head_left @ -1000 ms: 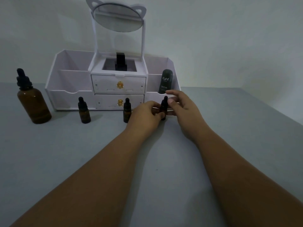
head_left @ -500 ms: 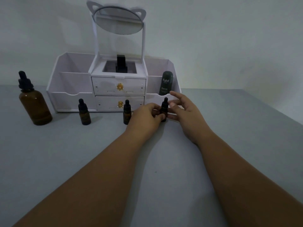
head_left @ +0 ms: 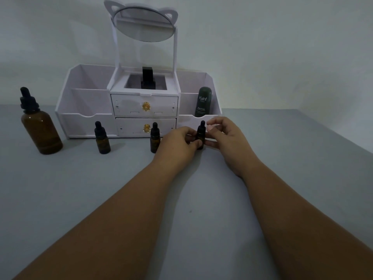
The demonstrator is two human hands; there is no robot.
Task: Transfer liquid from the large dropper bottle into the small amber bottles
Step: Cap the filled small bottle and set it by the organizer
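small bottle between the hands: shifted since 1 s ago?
No. The small amber bottle, gripped by the left hand, still stands directly in front of the Kahf bottle, by the organizer's right tray, as before.

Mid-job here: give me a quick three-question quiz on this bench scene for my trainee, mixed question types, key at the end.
1. True or false: the large dropper bottle has its dropper cap off.
2. Which small amber bottle does the left hand grip? A) the leftmost one B) the middle one C) the rightmost one
3. Fill in: the dark green Kahf bottle stands in the organizer's ____ side compartment.

Key
1. False: the black dropper cap is on.
2. C. The right hand is beside its dropper top, fingers loosely curled near it.
3. Right
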